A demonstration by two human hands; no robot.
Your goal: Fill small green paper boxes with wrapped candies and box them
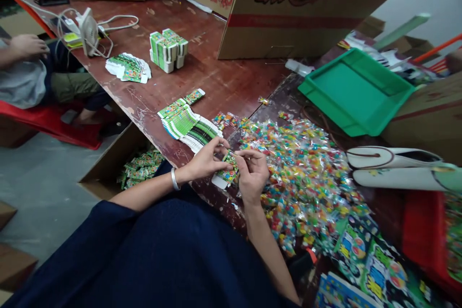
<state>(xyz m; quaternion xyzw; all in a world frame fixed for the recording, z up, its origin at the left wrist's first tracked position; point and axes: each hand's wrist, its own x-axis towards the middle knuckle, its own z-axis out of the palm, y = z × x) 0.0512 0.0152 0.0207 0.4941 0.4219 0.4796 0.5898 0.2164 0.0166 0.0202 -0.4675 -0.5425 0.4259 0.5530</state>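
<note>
A small green printed candy box is between my two hands, tilted over the table edge. My left hand is closed on the box from the left, with a silver bangle on the wrist. My right hand pinches at the box's upper end, thumb and fingers together; whether it also holds something small is hidden. Just beyond my left hand, a fanned row of flat green-and-white cartons lies on the table. Right of my right hand spreads a big heap of clear bags of colourful candies.
A green tray and large cardboard boxes stand beyond the heap. Carton stacks sit farther back. Below the edge, an open cardboard box holds filled boxes. Another person sits at left. Foil packets lie front right.
</note>
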